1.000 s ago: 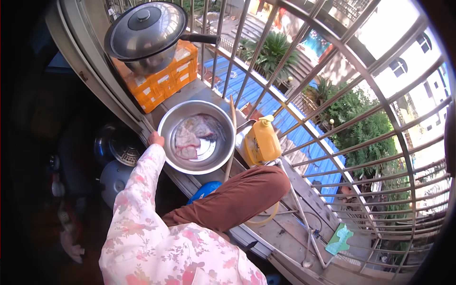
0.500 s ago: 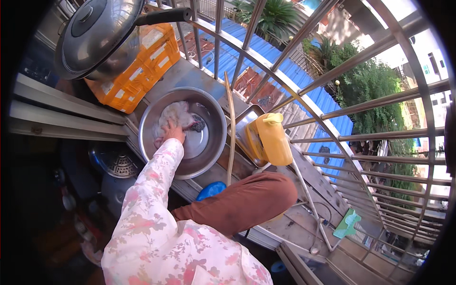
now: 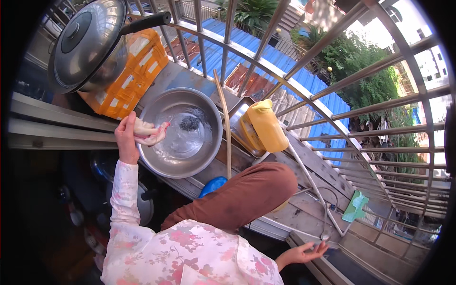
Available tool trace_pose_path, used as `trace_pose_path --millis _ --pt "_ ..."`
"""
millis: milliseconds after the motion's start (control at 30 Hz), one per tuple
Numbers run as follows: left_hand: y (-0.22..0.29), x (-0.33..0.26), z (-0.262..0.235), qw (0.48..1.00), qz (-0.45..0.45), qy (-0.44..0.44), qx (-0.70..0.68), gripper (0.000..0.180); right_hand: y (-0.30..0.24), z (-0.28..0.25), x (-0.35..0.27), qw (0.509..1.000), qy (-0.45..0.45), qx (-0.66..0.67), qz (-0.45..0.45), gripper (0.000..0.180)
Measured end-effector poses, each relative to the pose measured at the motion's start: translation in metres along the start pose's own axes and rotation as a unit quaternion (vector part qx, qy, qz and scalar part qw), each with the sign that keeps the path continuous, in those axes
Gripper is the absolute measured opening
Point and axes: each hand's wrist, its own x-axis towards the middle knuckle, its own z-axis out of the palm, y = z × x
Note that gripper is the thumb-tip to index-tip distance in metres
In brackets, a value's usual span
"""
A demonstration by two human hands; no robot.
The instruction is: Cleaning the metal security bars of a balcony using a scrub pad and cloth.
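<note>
Nearest are the person's floral shirt [image 3: 190,251] and a bent brown-trousered knee [image 3: 247,194]. The right hand [image 3: 306,252], out of sight half a second ago, now shows low on the right, palm upward, fingers loosely spread, holding nothing, just beside a spoon [image 3: 326,236]. Farther out, the left hand [image 3: 127,140] pinches the pale meat [image 3: 149,137] between thumb and fingers at the left rim of the steel basin [image 3: 166,167]. Half a second ago that hand was down inside the basin, on the meat; now it has lifted the piece up to the rim, parting it from the dark clump [image 3: 190,123], which lies by itself inside. So the handling appears to have moved from the basin's bottom to its edge. Past the basin's right side stand a wooden stick [image 3: 227,128] and a yellow jug [image 3: 268,130]; a blue thing [image 3: 213,186], partly hidden, lies by the knee. Beyond, at upper left, a lidded pan [image 3: 90,42] sits on an orange box [image 3: 137,76]. Farthest, outside the metal bars [image 3: 304,90], are a blue roof [image 3: 327,128] and trees [image 3: 356,66].
</note>
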Motion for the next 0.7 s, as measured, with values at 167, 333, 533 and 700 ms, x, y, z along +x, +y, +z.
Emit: trace_pose_path --millis 167,333,533,700 --pt "0.053 -0.033 0.04 0.989 0.024 -0.021 -0.147 0.02 -0.194 0.078 0.002 0.641 -0.367 0.602 0.304 0.041" --pt "0.052 -0.057 0.06 0.944 -0.016 -0.025 -0.329 0.025 -0.302 0.168 -0.092 0.261 -0.789 0.281 0.481 0.086" --pt "-0.036 -0.047 0.058 0.967 -0.067 -0.007 -0.245 0.013 -0.321 0.277 -0.173 0.256 -0.72 0.471 0.441 0.032" --pt "-0.067 -0.048 0.045 0.973 -0.047 -0.089 -0.208 0.04 -0.338 0.255 -0.177 0.362 -0.746 0.499 0.252 0.033"
